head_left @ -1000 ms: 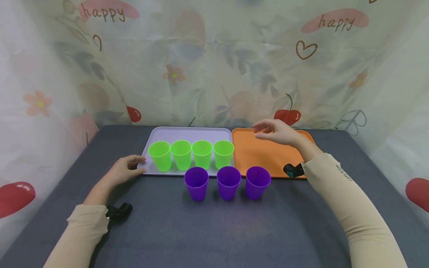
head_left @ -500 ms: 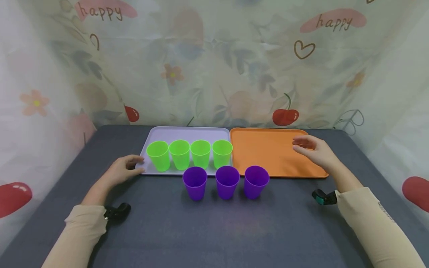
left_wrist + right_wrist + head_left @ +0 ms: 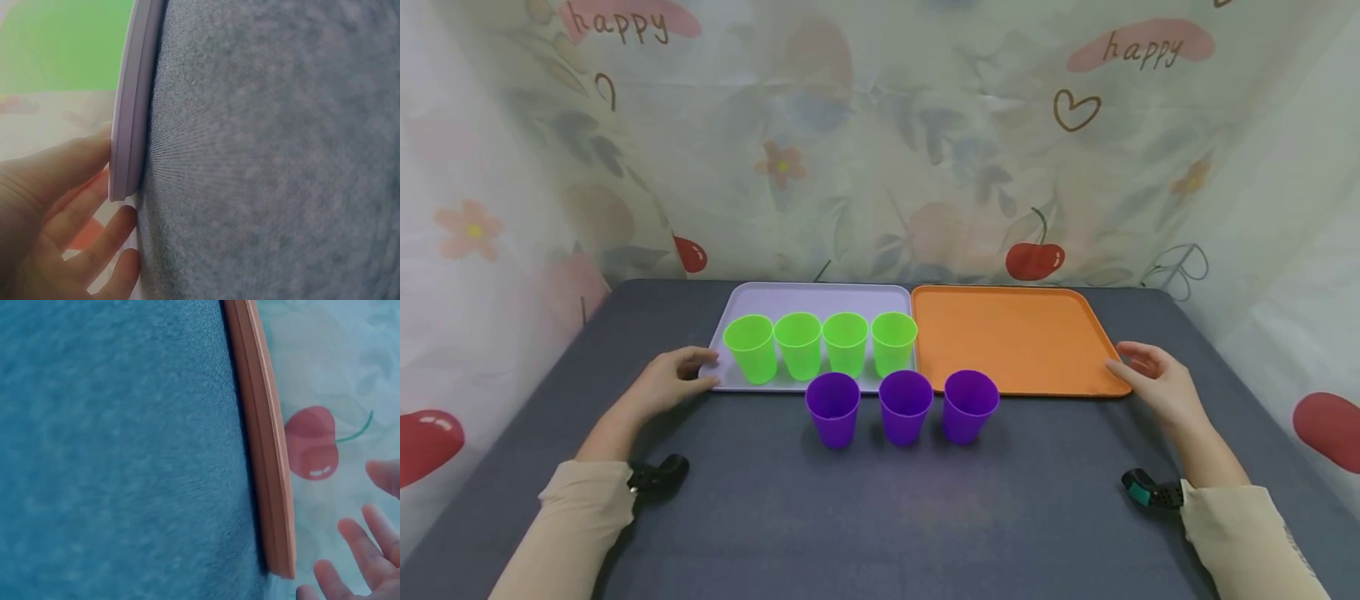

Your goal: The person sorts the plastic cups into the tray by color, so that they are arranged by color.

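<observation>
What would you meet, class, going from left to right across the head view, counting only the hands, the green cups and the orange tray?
Left hand, first green cup, second green cup, third green cup, fourth green cup, orange tray, right hand.

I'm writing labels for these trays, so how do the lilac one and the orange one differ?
The lilac tray is pale; the orange tray is vivid. The lilac tray bears four green cups; the orange tray bears no cups. The left hand is at the lilac tray, the right hand at the orange tray. Both lie flat on the dark table, with rounded corners.
</observation>
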A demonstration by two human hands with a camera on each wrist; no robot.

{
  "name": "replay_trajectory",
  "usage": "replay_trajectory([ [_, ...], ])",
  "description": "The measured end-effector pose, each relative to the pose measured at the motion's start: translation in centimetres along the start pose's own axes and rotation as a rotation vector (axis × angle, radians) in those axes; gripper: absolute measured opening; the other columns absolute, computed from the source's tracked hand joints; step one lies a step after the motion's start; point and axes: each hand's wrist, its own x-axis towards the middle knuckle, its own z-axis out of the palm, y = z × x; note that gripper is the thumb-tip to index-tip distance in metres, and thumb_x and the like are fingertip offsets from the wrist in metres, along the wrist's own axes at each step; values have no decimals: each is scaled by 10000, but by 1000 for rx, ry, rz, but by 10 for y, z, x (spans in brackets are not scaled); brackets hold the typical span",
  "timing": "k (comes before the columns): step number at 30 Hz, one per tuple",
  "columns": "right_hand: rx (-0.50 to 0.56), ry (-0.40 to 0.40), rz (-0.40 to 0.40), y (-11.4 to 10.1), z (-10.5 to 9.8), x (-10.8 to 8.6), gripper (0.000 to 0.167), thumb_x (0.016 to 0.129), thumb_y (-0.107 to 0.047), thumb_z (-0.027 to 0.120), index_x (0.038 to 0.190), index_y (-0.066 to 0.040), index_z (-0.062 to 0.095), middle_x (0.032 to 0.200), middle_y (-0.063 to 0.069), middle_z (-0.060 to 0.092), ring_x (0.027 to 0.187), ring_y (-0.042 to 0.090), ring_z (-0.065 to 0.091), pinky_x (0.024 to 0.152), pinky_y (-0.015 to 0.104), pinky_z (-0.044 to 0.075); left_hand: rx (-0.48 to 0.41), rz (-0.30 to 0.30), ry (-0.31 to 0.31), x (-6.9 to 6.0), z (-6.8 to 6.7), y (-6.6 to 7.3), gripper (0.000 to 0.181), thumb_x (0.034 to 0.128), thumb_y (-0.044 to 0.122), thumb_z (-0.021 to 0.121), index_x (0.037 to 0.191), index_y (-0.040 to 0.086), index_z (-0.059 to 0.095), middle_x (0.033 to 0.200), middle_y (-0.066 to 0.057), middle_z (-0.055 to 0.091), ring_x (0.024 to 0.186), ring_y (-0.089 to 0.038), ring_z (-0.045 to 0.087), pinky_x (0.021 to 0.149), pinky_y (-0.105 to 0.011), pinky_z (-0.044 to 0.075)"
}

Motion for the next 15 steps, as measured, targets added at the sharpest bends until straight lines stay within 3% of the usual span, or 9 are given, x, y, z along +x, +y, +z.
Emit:
replay_trajectory([
  [7,18,-20,23,14,1,1,671,887,-470,563,1429,-144,340,1525,168,248,1370,406,244,1070,559,279,-7,11,-1,-1,-1,1,508,876,236,646,1285,-30,505,1303,-261,526,1238,-448,459,1015,-569,367],
  [15,8,-65,54,20,-1,4,752,894,-420,581,1454,-34,260,1527,270,164,1375,473,192,1088,615,196,-15,-5,-20,-1,-3,1,514,884,253,633,1300,-16,494,1322,-257,510,1252,-445,440,1023,-577,355],
])
